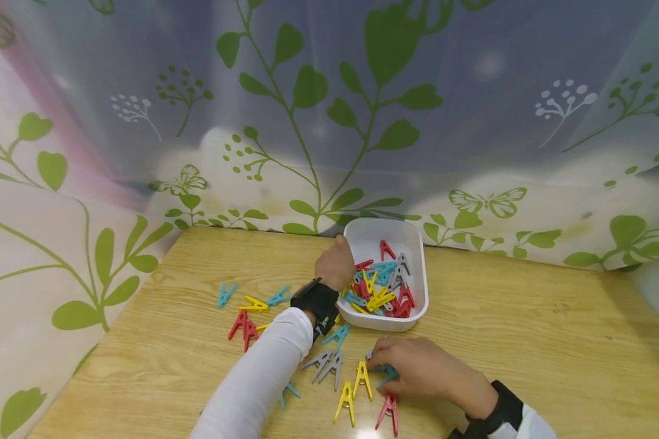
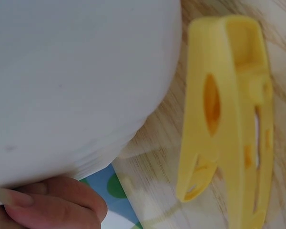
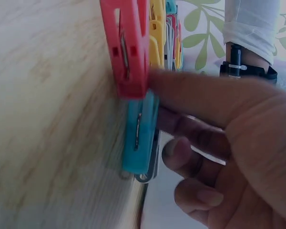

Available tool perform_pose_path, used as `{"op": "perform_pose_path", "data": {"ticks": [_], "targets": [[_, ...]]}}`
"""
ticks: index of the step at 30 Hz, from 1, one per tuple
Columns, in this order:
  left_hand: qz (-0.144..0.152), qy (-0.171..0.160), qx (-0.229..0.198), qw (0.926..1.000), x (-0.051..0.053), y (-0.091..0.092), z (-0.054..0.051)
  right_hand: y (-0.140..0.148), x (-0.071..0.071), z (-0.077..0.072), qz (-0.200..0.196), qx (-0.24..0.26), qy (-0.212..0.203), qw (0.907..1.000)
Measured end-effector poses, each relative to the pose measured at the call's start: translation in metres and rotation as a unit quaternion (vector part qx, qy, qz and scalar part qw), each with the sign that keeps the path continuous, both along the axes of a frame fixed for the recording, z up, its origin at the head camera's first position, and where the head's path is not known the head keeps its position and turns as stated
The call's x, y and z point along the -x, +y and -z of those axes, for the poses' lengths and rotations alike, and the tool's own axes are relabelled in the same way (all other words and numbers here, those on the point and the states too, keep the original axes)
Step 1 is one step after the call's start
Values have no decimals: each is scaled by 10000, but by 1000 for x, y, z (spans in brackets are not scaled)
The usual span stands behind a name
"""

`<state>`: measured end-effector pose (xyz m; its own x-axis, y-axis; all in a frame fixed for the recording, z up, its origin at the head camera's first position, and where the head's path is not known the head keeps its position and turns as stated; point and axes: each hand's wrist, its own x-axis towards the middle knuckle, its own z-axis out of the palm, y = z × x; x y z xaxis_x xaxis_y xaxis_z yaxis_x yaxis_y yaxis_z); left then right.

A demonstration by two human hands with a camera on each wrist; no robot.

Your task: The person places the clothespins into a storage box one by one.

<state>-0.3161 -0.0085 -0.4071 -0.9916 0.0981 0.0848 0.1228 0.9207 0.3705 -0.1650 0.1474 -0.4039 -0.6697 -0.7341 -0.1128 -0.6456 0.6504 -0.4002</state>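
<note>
My left hand [image 1: 335, 263] grips the left rim of a white plastic tub [image 1: 421, 286], which holds many red, yellow, blue and grey clothespins. In the left wrist view, curled fingers [image 2: 57, 202] hold the tub's edge, and a yellow clothespin [image 2: 219, 119] stands close by on the table. My right hand [image 1: 420, 366] is low over the table in front of the tub. Its thumb and index finger are around a blue clothespin [image 3: 140, 138], partly hidden in the head view. A red clothespin [image 3: 126, 47] is by the thumb; a grey one is partly covered behind the blue.
Loose clothespins lie on the wooden table [image 1: 527, 317]: yellow [image 1: 347, 402] and grey [image 1: 334, 369] ones in front, red [image 1: 238, 323] and blue [image 1: 227, 294] ones left. My left forearm passes over some. A leaf-patterned curtain [image 1: 318, 122] hangs behind the table's far edge.
</note>
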Motion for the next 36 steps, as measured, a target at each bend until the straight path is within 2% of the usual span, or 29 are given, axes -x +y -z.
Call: {"op": "perform_pose_path", "data": {"ticks": [7, 14, 16, 18, 20, 22, 25, 28, 33, 36], "targets": [[-35, -116, 30, 9999, -1, 1, -2, -3, -3, 2, 140, -12, 226, 9996], [-75, -196, 80, 9997, 2, 1, 0, -3, -2, 2, 202, -60, 105, 9997], [-86, -181, 101, 9997, 2, 2, 0, -1, -2, -2, 276, -16, -2, 9996], [-85, -176, 116, 9997, 2, 2, 1, 2, -1, -9, 326, 64, 59, 9994], [-90, -156, 104, 9998, 2, 2, 0, 6, 3, -20, 415, 163, 153, 9989], [-102, -132, 86, 9998, 1, 2, 0, 11, 8, -32, 550, 243, 435, 9972], [-105, -96, 40, 9999, 0, 2, -1, 20, 19, -49, 845, 389, 935, 9913], [-88, -83, 13, 9999, -1, 2, -1, 28, 32, -61, 1270, 669, 1260, 9816], [-121, -72, 20, 9999, 1, 3, 0, 33, 53, -71, 1750, 1125, 1573, 9654], [-166, -117, 49, 9998, 2, 3, 0, 32, 60, -74, 1934, 1238, 1743, 9575]]}}
